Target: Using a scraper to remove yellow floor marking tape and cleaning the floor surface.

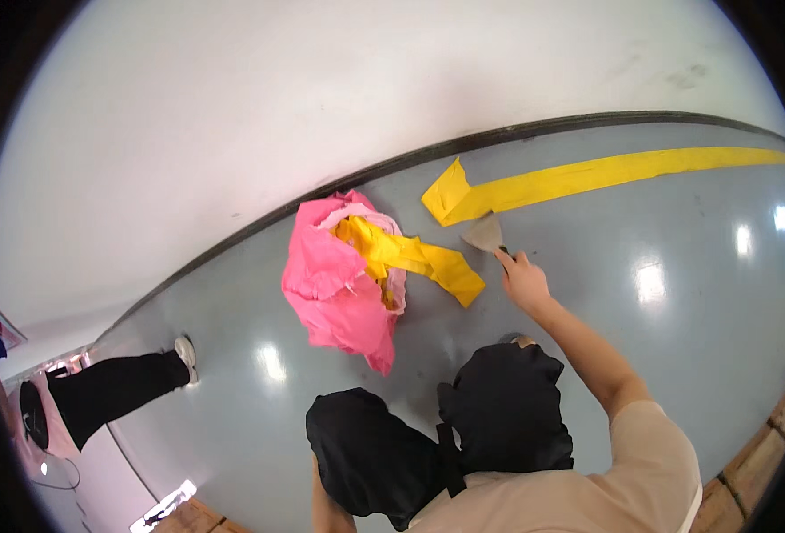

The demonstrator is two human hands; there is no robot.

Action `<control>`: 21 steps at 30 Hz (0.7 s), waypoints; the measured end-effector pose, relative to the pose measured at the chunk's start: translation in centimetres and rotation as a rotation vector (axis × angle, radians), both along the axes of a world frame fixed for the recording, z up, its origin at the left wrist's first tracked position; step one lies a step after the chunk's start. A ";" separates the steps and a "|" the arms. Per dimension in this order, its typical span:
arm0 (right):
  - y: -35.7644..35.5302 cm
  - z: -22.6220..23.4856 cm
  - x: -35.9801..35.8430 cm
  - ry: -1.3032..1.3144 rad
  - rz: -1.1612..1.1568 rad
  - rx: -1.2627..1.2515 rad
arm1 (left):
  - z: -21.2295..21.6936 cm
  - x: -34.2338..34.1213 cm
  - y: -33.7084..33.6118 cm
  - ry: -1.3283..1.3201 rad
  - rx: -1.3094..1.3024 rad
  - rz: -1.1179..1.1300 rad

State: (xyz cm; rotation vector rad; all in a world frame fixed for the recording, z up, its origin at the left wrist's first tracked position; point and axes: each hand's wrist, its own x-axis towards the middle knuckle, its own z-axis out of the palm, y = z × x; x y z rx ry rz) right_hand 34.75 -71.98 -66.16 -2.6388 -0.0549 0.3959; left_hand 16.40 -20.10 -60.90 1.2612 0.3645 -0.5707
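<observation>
My right hand (525, 282) is closed around the dark handle of a scraper (484, 234) with a wide, flat metal blade. The blade's edge touches or nearly touches the lower edge of a yellow floor tape strip (570, 182). At its left end the tape is peeled up and folded over. To the left of the scraper lies a pink plastic bag (328, 275), its mouth facing right. Crumpled yellow tape (414, 258) spills out of it onto the floor. Only my left forearm (328, 502) shows, beside my knee; the left hand is hidden.
A white wall (232, 107) with a dark skirting strip (499, 133) runs along the far side of the shiny grey floor (659, 231). My dark-clad knees (508, 409) are bent close in front of me. Another person (117, 395) stands at the left. Wooden pallets (757, 462) lie at the right.
</observation>
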 end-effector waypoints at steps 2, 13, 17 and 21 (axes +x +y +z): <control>-0.1 -0.3 2.3 -0.100 -0.034 0.006 | -0.2 0.6 -2.6 0.004 -0.074 -0.173; 2.5 -1.4 2.7 -0.106 -0.012 0.054 | 1.6 14.2 -19.5 0.088 -0.274 -1.021; 2.6 -1.2 4.2 -0.112 0.020 0.033 | 3.4 18.8 -21.2 0.290 0.097 -1.179; 3.0 -0.4 1.6 -0.046 0.034 0.031 | 4.8 19.2 -19.9 0.346 0.243 -1.010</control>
